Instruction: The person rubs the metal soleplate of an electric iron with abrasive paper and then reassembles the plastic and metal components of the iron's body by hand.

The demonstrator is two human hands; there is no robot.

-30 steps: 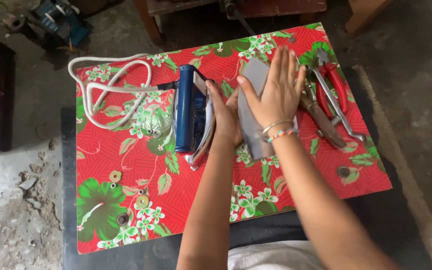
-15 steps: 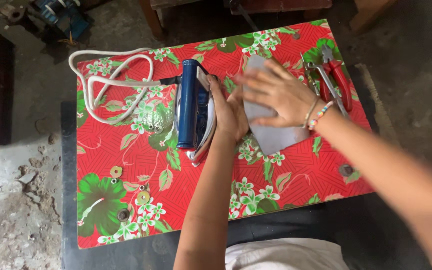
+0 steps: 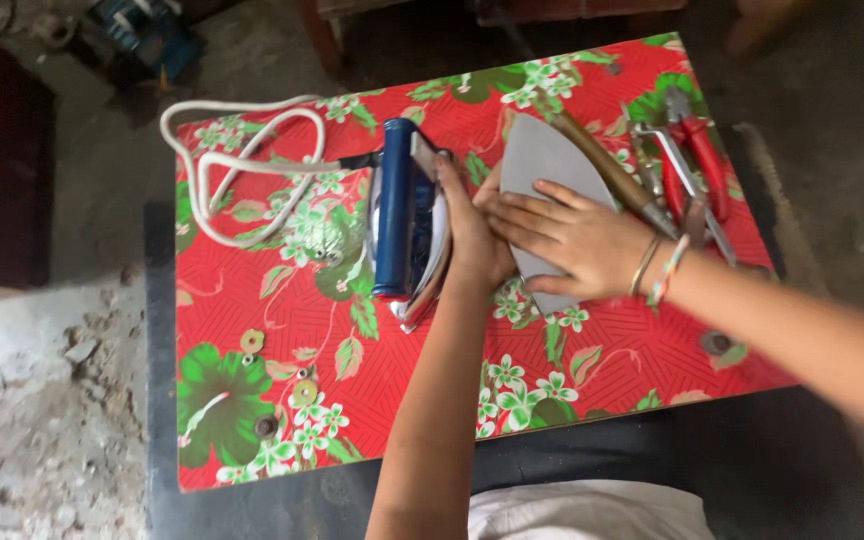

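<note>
We see a clothes iron [image 3: 407,215] with a blue handle lying on its side at the middle of the worktop [image 3: 252,300], its metal underside turned to the right. The left hand [image 3: 474,235] presses against that underside, fingers curled over the far edge of the iron's body, so it grips the iron. Just to the right lies a grey, iron-shaped soleplate [image 3: 542,160], flat on the cloth with its point facing far. The right hand [image 3: 572,240] rests spread on the near half of this plate, fingers pointing left and nearly meeting the left hand; it lies flat rather than clamped around anything. Bangles [image 3: 657,268] circle the right wrist.

From the iron's far end a white cord [image 3: 222,165] loops over the far-left part of the worktop. To the right of the plate lie a wooden-handled tool [image 3: 602,165] and red-handled pliers [image 3: 697,150]. Small washers [image 3: 252,342] sit on the near-left area of the red flowered cover.
</note>
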